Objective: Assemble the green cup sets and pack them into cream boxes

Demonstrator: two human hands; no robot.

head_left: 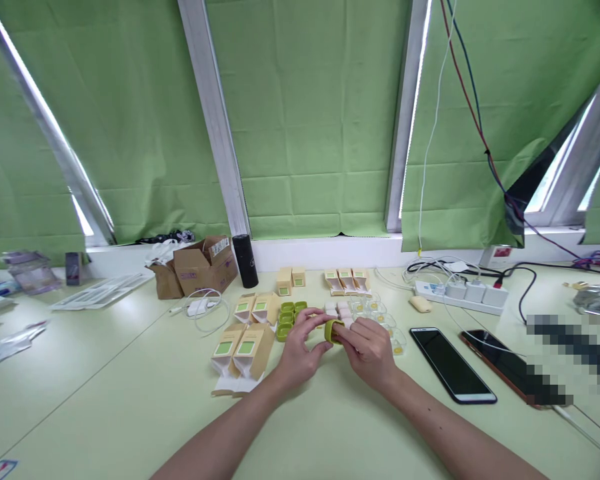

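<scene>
My left hand is closed, fingers and thumb around a small olive-green square cup held tilted above the table. The right hand is curled, with its fingertips reaching into the cup's opening; what lies inside is hidden. Several similar green cups stand just behind my left hand. Beyond the fingers are small white and pale pink blocks, partly covered by my hands. Clear plastic cases with yellow spots spread out behind my right hand. Opened tan cartons with green labels lie to the left.
More tan cartons sit farther back. A brown cardboard box and a black bottle stand at the back left. A phone, another phone and a power strip with cables occupy the right.
</scene>
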